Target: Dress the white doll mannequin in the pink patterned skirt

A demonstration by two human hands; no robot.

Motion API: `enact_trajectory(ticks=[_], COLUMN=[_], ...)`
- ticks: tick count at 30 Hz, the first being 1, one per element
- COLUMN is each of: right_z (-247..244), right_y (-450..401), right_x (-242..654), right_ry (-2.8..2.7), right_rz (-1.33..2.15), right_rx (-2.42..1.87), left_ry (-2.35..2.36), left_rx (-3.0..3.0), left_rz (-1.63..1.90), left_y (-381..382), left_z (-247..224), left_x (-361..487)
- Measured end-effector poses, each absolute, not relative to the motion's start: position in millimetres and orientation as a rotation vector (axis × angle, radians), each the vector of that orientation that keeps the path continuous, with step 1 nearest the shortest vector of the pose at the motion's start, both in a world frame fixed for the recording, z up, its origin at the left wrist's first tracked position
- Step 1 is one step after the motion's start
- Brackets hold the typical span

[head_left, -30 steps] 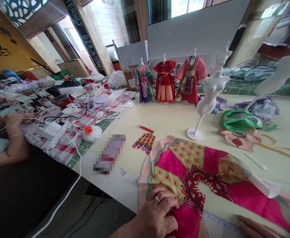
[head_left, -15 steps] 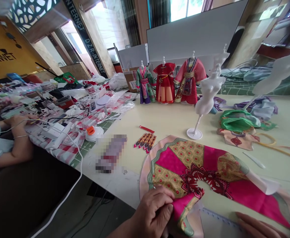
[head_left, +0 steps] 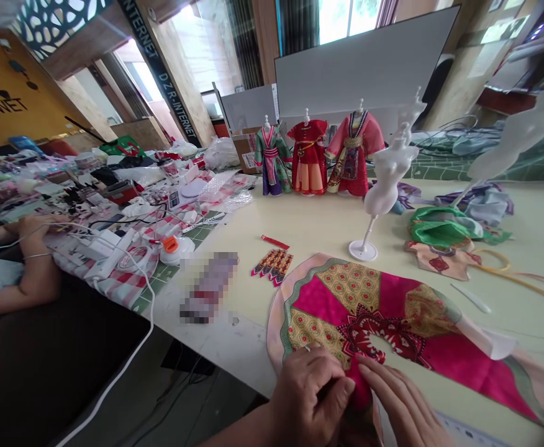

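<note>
A large curved piece of patchwork cloth (head_left: 374, 316) lies flat on the cream table (head_left: 318, 230), with magenta and gold-patterned panels and a red medallion around a central opening. My left hand (head_left: 312, 397) pinches a gathered magenta fold (head_left: 359, 385) at the cloth's inner edge. Right beside it, my right hand (head_left: 395, 400) rests its extended fingertips on that fold. Under both hands, the lower part of the cloth is hidden. A white ruler (head_left: 472, 431) lies at the bottom edge, just right of my right hand.
Three robed miniature mannequins (head_left: 309, 158) and a bare white dress form (head_left: 384, 186) stand beyond the cloth. Patterned strips (head_left: 272, 267) and green satin (head_left: 439, 226) lie nearby. A co-worker's arm (head_left: 25, 267) rests at a crowded checked-cloth table (head_left: 113, 273) on the left.
My right hand has moved from the lower right up onto the fold beside my left hand. The lifted green-edged flap seen earlier has dropped from view beneath my hands.
</note>
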State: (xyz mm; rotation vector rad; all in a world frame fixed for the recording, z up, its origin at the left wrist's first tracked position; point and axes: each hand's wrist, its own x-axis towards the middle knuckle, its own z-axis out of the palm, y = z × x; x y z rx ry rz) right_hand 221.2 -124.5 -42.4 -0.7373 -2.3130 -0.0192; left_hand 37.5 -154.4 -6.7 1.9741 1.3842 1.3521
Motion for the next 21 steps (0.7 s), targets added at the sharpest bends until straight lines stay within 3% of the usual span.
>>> enact_trajectory(ticks=[16,21], right_z=[-35.1,-26.1], right_y=[-114.9,-114.3], right_x=[221.7,221.6], right_ry=[-2.337,-2.305], right_rz=[0.072,0.101], right_rx=[-0.697,-0.701], left_ry=[1.327,1.266], left_rx=[2.508,2.456], left_rz=[1.024,1.147], left_y=[-157.6,-161.1], left_z=[-26.0,-19.8], left_x=[24.9,12.5])
